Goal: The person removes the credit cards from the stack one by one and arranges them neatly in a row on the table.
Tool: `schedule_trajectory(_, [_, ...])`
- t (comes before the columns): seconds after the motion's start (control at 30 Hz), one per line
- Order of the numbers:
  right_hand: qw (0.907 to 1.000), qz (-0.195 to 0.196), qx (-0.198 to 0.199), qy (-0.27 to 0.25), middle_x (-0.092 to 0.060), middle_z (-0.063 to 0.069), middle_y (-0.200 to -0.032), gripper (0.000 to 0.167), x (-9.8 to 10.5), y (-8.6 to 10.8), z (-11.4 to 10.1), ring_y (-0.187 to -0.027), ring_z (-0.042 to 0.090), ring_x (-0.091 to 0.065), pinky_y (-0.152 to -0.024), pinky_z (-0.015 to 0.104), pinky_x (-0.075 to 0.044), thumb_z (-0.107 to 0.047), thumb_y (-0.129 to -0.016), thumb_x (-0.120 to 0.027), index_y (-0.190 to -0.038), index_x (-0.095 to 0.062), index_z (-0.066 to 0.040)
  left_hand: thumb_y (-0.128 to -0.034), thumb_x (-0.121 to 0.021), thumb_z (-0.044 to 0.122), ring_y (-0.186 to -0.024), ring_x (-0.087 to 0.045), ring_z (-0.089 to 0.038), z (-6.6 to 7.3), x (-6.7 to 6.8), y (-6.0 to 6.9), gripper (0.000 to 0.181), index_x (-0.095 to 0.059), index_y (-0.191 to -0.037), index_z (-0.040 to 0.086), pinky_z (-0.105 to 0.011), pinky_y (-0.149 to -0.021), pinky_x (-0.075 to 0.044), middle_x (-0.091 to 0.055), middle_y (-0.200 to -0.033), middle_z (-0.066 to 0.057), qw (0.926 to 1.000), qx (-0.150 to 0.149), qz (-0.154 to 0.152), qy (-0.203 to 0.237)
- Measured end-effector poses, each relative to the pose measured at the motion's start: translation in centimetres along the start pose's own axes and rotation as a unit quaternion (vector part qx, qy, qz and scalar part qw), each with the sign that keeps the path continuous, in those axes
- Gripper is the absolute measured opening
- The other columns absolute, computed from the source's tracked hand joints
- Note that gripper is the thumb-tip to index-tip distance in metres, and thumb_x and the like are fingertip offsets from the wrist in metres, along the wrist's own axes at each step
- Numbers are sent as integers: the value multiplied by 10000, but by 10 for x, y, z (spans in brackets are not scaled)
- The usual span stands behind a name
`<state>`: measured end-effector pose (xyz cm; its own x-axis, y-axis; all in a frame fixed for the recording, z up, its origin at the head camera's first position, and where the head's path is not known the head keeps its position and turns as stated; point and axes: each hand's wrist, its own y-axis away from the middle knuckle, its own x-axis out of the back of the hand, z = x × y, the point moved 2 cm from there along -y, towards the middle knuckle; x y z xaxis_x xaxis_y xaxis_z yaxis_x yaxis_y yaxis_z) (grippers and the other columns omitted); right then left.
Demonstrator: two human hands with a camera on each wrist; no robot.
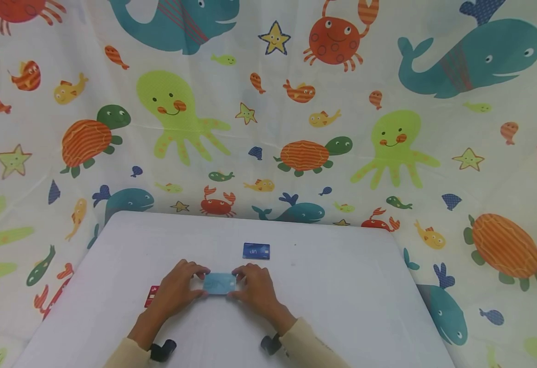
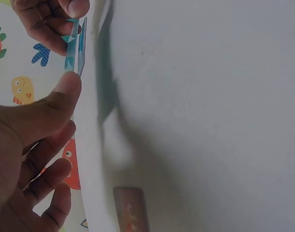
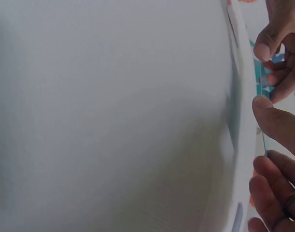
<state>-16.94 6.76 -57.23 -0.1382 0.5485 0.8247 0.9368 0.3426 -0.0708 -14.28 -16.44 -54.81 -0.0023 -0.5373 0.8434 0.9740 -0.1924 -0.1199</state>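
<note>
A light blue card point(image 1: 219, 284) is held flat-side up between both hands over the white table. My left hand point(image 1: 176, 290) pinches its left edge with thumb and fingers, and my right hand point(image 1: 256, 291) pinches the right edge. In the left wrist view the card point(image 2: 82, 46) appears nearly edge-on as two thin layers; whether these are two cards cannot be told. Its shadow falls on the tabletop, apart from it. A red card point(image 1: 151, 295) lies partly hidden behind my left wrist. Farther back lies a dark blue card point(image 1: 256, 251).
The white table point(image 1: 342, 286) ends at a back edge just in front of a hanging cloth point(image 1: 268, 66) printed with sea animals. Dark wrist-worn cameras point(image 1: 163, 350) sit below both hands.
</note>
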Motion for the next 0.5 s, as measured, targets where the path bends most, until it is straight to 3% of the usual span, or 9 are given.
schedule_trajectory(0.5, [9983, -26, 200, 554, -649, -159, -859, 512, -9, 5, -14, -800, 10, -487, -744, 210, -367, -439, -740, -975, -1165, -781, -228, -746, -982, 250, -959, -538, -101, -7, 2, 13, 503, -778, -1203, 201, -319, -874, -607, -689, -956, 92, 9995, 173, -113, -219])
